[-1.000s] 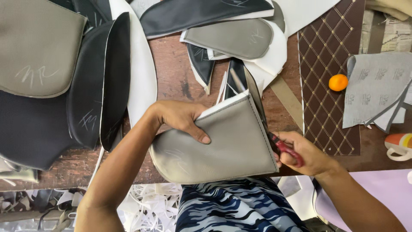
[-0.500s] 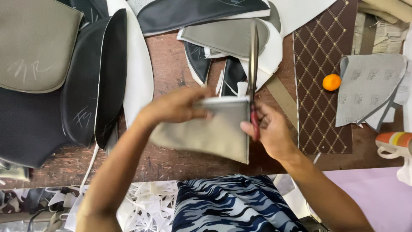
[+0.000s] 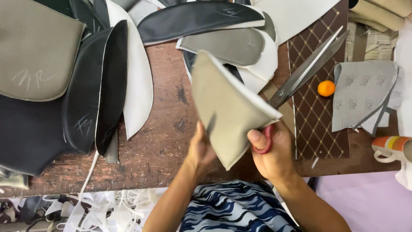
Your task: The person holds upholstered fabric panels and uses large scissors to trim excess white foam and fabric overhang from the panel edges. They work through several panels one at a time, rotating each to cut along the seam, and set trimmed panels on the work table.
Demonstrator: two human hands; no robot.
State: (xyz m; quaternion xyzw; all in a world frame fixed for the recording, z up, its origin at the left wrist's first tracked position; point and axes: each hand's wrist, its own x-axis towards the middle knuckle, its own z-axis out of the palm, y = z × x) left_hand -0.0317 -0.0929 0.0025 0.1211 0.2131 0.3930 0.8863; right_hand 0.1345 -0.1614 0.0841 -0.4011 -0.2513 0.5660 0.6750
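Observation:
My left hand (image 3: 201, 148) grips the lower edge of a grey padded leather piece (image 3: 225, 105) with a white foam backing, held up on edge above the wooden table (image 3: 167, 141). My right hand (image 3: 272, 152) holds large scissors (image 3: 307, 68) by their red handles; the long blades point up and to the right, away from the piece. The piece hides part of both hands' fingers.
Black and grey cut leather panels (image 3: 51, 86) with white chalk marks lie stacked at the left and top. A brown quilted strip (image 3: 317, 116), a small orange ball (image 3: 326, 88), grey patterned fabric (image 3: 365, 94) and a striped cup (image 3: 392, 146) sit at the right. White foam trimmings (image 3: 107, 208) lie below the table edge.
The grey piece has been turned and raised from lying flat to standing on edge. The scissors have swung from pointing straight up to slanting to the upper right.

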